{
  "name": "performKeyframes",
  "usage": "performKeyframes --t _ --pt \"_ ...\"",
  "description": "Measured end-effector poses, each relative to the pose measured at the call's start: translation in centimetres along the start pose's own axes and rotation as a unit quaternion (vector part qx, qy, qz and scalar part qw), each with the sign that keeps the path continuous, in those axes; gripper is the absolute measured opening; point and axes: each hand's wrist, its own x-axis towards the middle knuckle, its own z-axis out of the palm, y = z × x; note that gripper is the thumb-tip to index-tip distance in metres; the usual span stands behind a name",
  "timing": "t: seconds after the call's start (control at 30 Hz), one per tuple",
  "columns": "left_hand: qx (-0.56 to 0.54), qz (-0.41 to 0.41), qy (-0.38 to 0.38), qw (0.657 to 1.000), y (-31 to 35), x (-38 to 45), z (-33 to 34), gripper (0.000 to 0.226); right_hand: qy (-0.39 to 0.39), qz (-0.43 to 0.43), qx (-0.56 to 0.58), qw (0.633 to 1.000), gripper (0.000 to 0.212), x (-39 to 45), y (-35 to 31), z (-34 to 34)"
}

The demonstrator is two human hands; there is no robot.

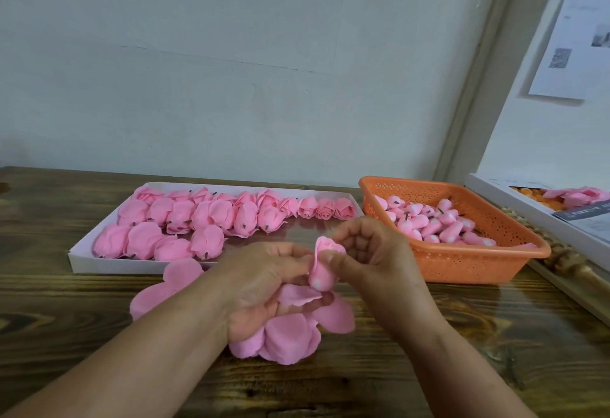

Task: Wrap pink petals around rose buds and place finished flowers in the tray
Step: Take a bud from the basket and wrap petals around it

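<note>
loose petals point(290, 338) on tabletop point(429, 368) under left hand point(260, 285); both hands' fingers point(333, 257) pinching rose bud point(321, 269) mid-wrap, near tray point(79, 254). slack pinch likely lets petal spring open.

Soft even light, perhaps slightly blurred edges.

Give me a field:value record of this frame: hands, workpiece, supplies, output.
left hand: holds the rose bud and a loose petal sheet
right hand: pinches a petal against the bud
petal stack: on the wooden table, under the hands
bud supply: orange basket, right, holds unwrapped buds
output: white tray, left, finished flowers in rows
tray front right: bare
</note>
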Motion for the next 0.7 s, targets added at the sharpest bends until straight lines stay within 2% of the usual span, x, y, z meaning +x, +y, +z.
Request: performKeyframes --t 0.07,0.23,0.4,0.47,0.6,0.7 --pt "-0.002 -0.007 -0.002 1.0 0.0 -0.1 -0.1 0.027 -0.033 0.032 0.04 0.998 0.018 0.1 -0.1 -0.2" --pt "0.007 -0.005 0.013 1.0 -0.1 -0.5 0.0 0.024 -0.068 0.051 0.074 0.994 0.008 0.2 0.3 -0.6" --pt "0.011 -0.013 0.011 1.0 0.2 -0.8 -0.4 0.022 -0.174 0.061 0.111 0.977 0.033 0.3 0.6 -1.5" --pt "0.018 -0.019 -0.001 1.0 0.3 -0.9 -0.5 0.021 -0.201 0.054 0.129 0.969 0.035 0.3 0.7 -1.7" --pt "0.031 -0.027 -0.031 0.999 0.2 -1.0 -0.4 0.029 -0.179 0.036 0.134 0.974 0.022 0.2 0.9 -1.6" --pt "0.028 -0.03 -0.043 0.998 0.3 -1.2 -0.3 0.015 -0.158 0.014 0.115 0.981 0.019 0.3 0.9 -1.4"
